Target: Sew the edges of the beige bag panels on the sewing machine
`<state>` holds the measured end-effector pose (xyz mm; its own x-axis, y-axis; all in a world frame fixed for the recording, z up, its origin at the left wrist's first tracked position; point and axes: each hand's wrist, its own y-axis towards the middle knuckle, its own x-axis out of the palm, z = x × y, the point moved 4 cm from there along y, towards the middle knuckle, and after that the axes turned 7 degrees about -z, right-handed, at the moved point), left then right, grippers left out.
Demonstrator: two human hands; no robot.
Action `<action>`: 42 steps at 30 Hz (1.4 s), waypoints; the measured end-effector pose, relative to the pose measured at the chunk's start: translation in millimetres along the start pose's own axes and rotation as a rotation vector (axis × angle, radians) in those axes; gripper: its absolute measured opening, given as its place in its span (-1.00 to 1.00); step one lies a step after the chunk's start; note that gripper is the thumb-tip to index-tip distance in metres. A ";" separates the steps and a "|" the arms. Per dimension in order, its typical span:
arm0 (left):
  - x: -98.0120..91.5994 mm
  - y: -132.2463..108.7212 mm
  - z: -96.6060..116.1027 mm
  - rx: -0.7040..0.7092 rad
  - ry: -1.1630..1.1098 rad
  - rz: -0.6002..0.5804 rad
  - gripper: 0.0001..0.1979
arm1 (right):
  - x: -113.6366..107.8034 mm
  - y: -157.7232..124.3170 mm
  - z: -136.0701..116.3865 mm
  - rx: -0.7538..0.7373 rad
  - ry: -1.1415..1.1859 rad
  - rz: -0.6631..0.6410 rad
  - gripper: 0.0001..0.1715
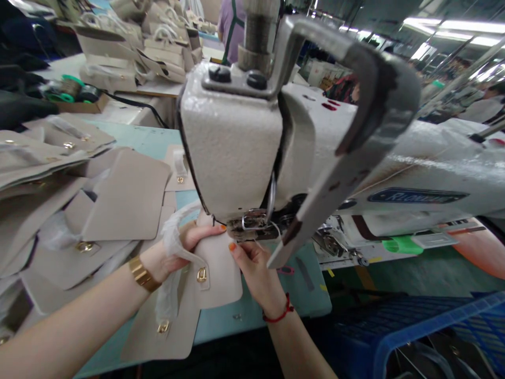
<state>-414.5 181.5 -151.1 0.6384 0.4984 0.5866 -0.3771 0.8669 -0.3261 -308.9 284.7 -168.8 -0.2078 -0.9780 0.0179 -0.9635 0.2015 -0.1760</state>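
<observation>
A beige bag panel [219, 268] with a gold buckle and a wrapped handle [170, 237] lies partly under the head of a white sewing machine [232, 142]. My left hand [188, 243] reaches through the handle loop and grips the panel's left side, its thumb stretched along the top towards the presser foot [252, 226]. On the right, my right hand [255, 267] pinches the panel's edge close to the foot. The needle and the fingers beneath the panel are hidden. Another beige panel [177, 326] with a gold buckle lies below, overlapping the table's front edge.
Loose beige panels [130, 195] pile up at the left of the blue-green table [311, 295]. A grey metal lever [331, 195] hangs in front of the machine. At the lower right stands a blue crate [398, 326]. Thread spools [71, 87] and finished bags [165, 52] are behind.
</observation>
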 end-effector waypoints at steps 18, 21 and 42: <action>-11.6 5.9 -1.5 0.052 0.080 0.006 -0.64 | 0.6 4.6 2.6 -0.012 -0.012 0.019 -0.54; -10.4 5.6 -1.0 0.056 0.069 0.013 -0.68 | 0.9 5.3 6.2 -0.011 -0.007 0.030 -0.55; -8.4 7.6 2.2 0.093 -0.054 0.122 -0.75 | -0.5 6.1 -0.6 -0.048 -0.061 0.058 -0.59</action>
<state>-424.1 183.8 -156.9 0.5481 0.5962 0.5866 -0.5117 0.7938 -0.3288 -314.8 286.4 -169.3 -0.2543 -0.9658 -0.0509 -0.9574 0.2588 -0.1279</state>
